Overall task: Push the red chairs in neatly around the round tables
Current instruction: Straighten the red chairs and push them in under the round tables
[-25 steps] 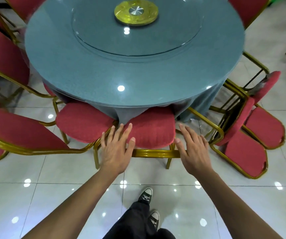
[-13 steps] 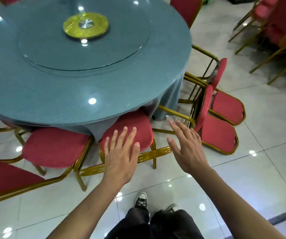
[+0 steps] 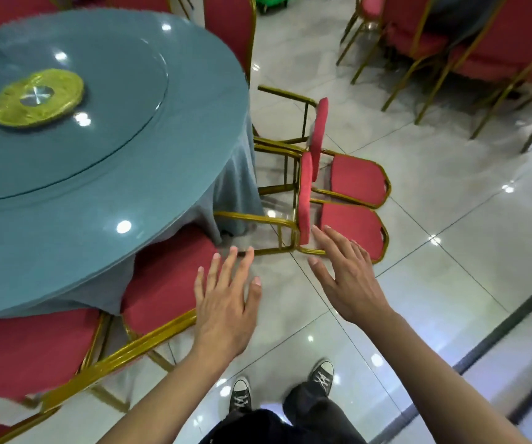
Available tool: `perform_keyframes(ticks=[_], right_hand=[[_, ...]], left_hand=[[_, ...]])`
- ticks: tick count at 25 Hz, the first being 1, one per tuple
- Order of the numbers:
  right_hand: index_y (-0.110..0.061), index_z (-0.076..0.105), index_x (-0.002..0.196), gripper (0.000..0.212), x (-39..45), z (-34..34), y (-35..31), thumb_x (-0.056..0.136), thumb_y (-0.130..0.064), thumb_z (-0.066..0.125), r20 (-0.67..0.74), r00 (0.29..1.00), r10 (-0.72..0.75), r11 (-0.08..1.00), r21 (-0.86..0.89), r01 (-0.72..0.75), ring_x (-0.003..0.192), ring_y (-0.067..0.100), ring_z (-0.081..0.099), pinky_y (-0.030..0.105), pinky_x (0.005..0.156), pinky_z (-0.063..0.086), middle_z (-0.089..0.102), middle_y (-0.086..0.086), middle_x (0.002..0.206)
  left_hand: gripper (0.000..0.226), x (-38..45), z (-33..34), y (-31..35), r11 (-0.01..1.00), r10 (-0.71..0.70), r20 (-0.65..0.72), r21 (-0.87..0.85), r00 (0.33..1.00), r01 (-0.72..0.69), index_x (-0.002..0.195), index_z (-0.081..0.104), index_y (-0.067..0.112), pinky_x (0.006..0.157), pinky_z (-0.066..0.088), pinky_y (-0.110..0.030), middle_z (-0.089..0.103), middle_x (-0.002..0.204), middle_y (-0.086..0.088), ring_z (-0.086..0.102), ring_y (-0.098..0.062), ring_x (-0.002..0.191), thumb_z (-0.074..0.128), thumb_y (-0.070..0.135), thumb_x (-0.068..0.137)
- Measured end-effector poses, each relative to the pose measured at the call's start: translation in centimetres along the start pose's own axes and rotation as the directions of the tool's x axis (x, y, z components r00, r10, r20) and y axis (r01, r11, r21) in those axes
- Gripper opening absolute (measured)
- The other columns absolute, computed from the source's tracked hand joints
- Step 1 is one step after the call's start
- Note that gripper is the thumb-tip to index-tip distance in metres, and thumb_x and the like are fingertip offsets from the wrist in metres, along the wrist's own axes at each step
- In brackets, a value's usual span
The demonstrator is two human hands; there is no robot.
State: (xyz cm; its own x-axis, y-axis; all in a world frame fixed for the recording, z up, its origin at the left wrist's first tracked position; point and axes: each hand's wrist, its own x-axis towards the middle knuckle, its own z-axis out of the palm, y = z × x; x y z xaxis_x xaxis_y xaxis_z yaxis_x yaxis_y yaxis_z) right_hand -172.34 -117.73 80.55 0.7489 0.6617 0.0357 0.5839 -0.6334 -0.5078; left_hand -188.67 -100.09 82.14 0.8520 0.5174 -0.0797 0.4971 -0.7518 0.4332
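Note:
A round table [image 3: 66,200] with a teal cloth and a glass turntable fills the upper left. A red chair with a gold frame [image 3: 165,283] is tucked under its near edge, with another red chair [image 3: 30,350] to its left. Two red chairs lie tipped on their backs on the floor right of the table, the nearer one [image 3: 351,229] and the farther one [image 3: 354,179], legs pointing toward the table. My left hand [image 3: 226,302] hovers open by the tucked chair's right edge. My right hand [image 3: 348,277] is open, fingertips close to the nearer tipped chair.
Another red chair [image 3: 229,30] stands upright at the table's far side. More red chairs [image 3: 470,43] around a second table fill the upper right. Glossy white floor tiles [image 3: 450,251] lie between. My feet in dark sneakers [image 3: 240,395] stand at the bottom.
My view has swung right, away from the tucked chairs and toward the two tipped ones. Both open hands have left the tucked chair's back; the right one has moved toward the nearer tipped chair.

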Motion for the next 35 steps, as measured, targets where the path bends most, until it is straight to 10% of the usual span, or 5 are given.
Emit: perform_keyframes(ticks=[35], right_hand=[[-0.042, 0.023, 0.159, 0.061, 22.7, -25.9, 41.0, 0.102, -0.063, 0.027, 0.005, 0.984, 0.179, 0.982, -0.055, -0.178, 0.144, 0.013, 0.029, 0.033, 0.12, 0.015, 0.033, -0.007, 0.16]], left_hand=[[0.072, 36.0, 17.2, 42.3, 0.992, 0.088, 0.125, -0.104, 0.988, -0.075, 0.159, 0.006, 0.044, 0.125, -0.003, -0.047, 0.006, 0.169, 0.008, -0.003, -0.016, 0.155, -0.004, 0.067, 0.091]])
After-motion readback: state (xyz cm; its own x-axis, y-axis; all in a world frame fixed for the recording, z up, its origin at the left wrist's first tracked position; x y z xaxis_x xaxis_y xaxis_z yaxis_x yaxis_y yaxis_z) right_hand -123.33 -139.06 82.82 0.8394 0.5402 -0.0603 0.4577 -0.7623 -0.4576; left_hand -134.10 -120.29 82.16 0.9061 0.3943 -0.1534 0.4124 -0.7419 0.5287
